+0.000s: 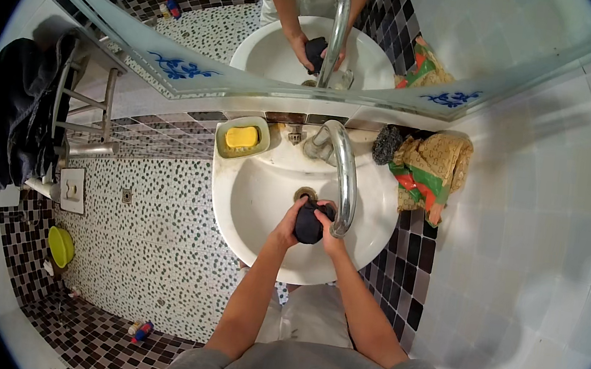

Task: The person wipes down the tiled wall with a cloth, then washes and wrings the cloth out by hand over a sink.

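A bundled dark cloth is held between both hands over the basin of a white ceramic sink. My left hand grips its left side, and my right hand holds its right side under the spout. The chrome faucet arches over from the back of the sink, its end near my right hand. Just beyond the cloth lies the drain. Whether water is running cannot be told. A yellow bar of soap rests in a soap dish on the sink's back left corner.
A steel-wool scourer and a crumpled patterned plastic bag sit at the sink's back right. A mirror spans the wall behind. Dark clothing hangs on a metal rack at left; a yellow-green basin stands on the floor.
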The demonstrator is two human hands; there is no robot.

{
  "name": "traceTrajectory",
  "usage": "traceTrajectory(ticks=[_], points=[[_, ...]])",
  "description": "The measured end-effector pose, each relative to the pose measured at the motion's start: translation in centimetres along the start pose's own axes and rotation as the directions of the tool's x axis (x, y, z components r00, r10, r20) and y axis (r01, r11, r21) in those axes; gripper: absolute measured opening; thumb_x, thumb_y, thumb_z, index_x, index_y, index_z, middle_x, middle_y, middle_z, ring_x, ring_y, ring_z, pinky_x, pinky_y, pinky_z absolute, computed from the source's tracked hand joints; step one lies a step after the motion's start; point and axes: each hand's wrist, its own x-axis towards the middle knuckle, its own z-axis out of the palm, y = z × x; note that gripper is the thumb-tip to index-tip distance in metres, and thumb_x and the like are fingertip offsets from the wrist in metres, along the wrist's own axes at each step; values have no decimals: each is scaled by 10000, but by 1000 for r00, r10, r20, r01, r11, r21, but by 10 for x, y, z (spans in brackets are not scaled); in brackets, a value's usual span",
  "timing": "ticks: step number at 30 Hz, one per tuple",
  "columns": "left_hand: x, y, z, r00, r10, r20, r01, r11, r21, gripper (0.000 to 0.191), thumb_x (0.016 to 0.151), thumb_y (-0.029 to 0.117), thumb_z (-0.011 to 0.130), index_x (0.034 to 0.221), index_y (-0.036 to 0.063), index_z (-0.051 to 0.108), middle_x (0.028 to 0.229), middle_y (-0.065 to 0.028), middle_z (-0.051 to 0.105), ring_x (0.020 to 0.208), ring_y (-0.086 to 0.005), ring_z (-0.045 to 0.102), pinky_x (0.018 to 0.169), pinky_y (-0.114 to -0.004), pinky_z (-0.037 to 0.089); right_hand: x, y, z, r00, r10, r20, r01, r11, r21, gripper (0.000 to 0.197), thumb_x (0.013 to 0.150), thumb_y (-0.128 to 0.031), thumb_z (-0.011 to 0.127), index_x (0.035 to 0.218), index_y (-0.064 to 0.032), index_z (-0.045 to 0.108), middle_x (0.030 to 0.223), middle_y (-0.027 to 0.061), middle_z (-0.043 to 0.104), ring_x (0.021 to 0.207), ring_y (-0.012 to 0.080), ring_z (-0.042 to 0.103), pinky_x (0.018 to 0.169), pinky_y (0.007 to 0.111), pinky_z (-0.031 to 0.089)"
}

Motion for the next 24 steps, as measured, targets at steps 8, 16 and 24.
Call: traceTrajectory(ticks=[8,16,24], points=[[23,-29,-27,937,261,-234,-255,965,56,388,964,317,410,1129,41,628,955,-85,698,832,-207,682,783,-358,559,-3,-23,18,988,110,-106,-113,993,-30,389,865,-320,700,1099,-20,617,1101,85,622,1060,202,581,974,316,428],[27,-39,-31,559,653,-511,-259,723,640,460,896,360,597,901,-90,692,833,-194,704,754,-299,689,707,-397,522,-6,-3,19,857,515,0,-491,818,299,441,799,-366,767,1059,-33,640,985,76,657,871,173,648,759,316,542],[13,-28,-2,422,873,-244,-20,278,960,590,916,444,597,700,-103,649,615,-286,590,589,-421,605,624,-479,477,11,50,6,856,517,-31,-438,754,490,252,800,-280,740,878,-51,666,816,55,660,650,165,646,580,306,535]])
